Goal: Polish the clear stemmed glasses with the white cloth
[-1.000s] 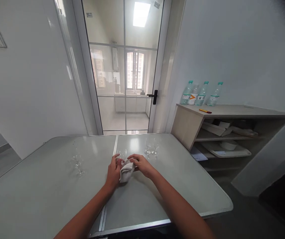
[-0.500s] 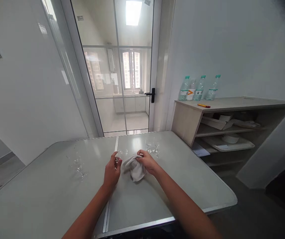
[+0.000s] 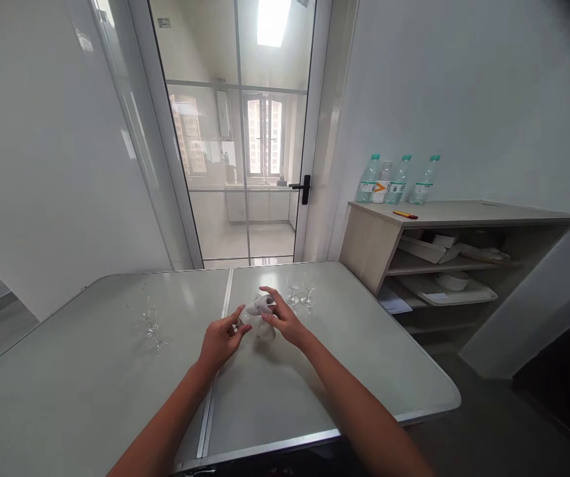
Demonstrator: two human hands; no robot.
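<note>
Between the hands, largely hidden by fingers: one glass (image 3: pixel 239 323); raised or resting on the surface (image 3: pixel 374 344), cannot tell which. In the left hand (image 3: pixel 221 341), curled partway, thumb facing the fingers: the glass, exact grip point unclear. In the right hand (image 3: pixel 285 323), bent closed on the bunched top: the cloth (image 3: pixel 266 330), loose end hanging below the fingertips, contact with the glass not clear. Apparent step: wiping. Support the glass lightly in the left hand; avoid squeezing, to lower the risk of cracking. Gather the loose end into the right hand to prevent snagging. Press evenly around the rim, turning the glass rather than forcing the cloth. Avoid wide sweeps toward the two glasses (image 3: pixel 292 300) just beyond the right hand or the group (image 3: pixel 152 329) well left of the left hand.
</note>
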